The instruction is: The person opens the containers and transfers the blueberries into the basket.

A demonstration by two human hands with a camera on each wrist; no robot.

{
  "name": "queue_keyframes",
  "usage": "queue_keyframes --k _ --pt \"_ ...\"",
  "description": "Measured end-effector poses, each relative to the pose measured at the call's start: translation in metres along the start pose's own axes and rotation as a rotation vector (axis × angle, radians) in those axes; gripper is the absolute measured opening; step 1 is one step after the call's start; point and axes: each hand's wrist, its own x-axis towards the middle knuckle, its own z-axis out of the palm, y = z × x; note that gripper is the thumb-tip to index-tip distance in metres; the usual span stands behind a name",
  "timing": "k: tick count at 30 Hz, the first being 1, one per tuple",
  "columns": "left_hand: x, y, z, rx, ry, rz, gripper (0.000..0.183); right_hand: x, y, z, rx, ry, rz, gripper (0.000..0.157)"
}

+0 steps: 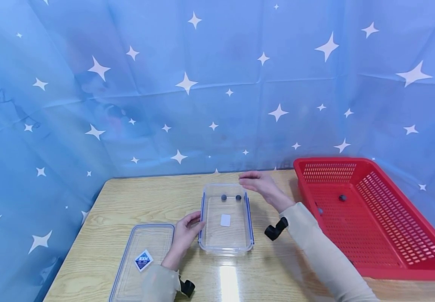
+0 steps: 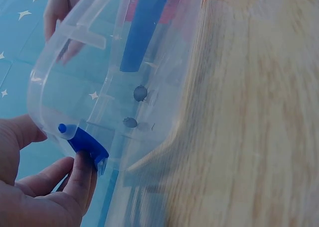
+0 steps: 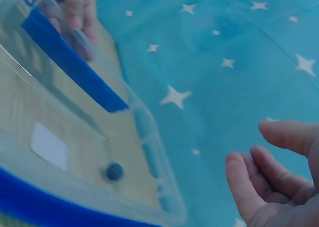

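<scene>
A clear plastic food container (image 1: 226, 251) with blue latches stands without its lid on the table. Two small dark round things, which look like blueberries (image 1: 224, 197), lie inside at its far end, beside a white rectangle (image 1: 225, 220) on the bottom. At the container's left side my left hand (image 1: 185, 231) grips the edge, fingers on a blue latch (image 2: 88, 143) and thumb by the rim. Above the far right corner hovers my right hand (image 1: 260, 184). Its fingers (image 3: 244, 184) are loosely bent, apart from the thumb, with nothing between them.
A red perforated basket (image 1: 368, 264) stands on the right, with another dark berry (image 1: 342, 198) and a paler one near its left wall. The clear lid (image 1: 145, 239), edged in blue and with a blue sticker, lies at the left. Behind the table hangs a starry blue cloth (image 1: 217, 105).
</scene>
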Motion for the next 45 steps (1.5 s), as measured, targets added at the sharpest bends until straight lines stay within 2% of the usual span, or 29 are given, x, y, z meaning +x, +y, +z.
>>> queue_keyframes --k 7,14,21,29,32,35,45 --pt "-0.001 0.002 0.000 0.001 -0.001 0.010 0.039 0.009 0.015 0.031 -0.048 0.012 0.053 0.038" --pt "0.010 -0.022 -0.003 0.017 0.011 -0.002 0.040 0.020 0.031 0.051 -0.058 0.071 0.103 0.033" --pt "0.011 -0.025 -0.002 0.027 0.025 -0.005 0.040 0.025 0.038 0.060 -0.106 0.107 0.130 0.033" --pt "0.010 -0.022 -0.003 0.003 0.014 0.009 0.041 0.031 0.039 0.070 -0.404 0.133 0.120 0.029" --pt "0.009 -0.022 -0.003 -0.006 0.012 0.010 0.041 0.033 0.041 0.076 -0.464 0.140 0.139 0.028" --pt "0.010 -0.022 -0.003 -0.011 0.015 0.012 0.041 0.035 0.044 0.079 -0.479 0.144 0.156 0.028" --pt "0.012 -0.027 -0.003 -0.014 0.017 0.019 0.040 0.041 0.050 0.084 -0.520 0.106 0.089 0.027"
